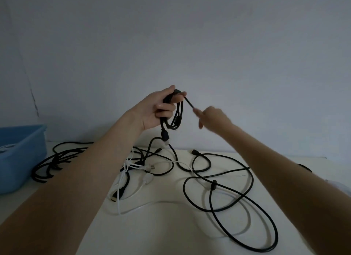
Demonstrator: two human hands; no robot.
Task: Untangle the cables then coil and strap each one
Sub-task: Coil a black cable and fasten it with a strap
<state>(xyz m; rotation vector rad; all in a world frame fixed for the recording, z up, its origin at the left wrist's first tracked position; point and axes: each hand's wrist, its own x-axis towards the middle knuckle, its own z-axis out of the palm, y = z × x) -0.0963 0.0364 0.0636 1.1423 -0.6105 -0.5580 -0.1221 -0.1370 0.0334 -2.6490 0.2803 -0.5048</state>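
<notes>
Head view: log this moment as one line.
left hand holds black coil | right hand pulls strap | other cables loose on table

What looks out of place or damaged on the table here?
Nothing looks damaged. The loose cables lie tangled on the table, as the task expects. The left hand holds a coil; the right hand pulls its strap.

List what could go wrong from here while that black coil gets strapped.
1. The left hand alone holds the coiled black cable above the table; a loose grip could let the loops spring open.
2. Its tail hangs into the tangled cables and may drag them.
3. The right hand pulls a thin black strap taut; it may slip free.
</notes>
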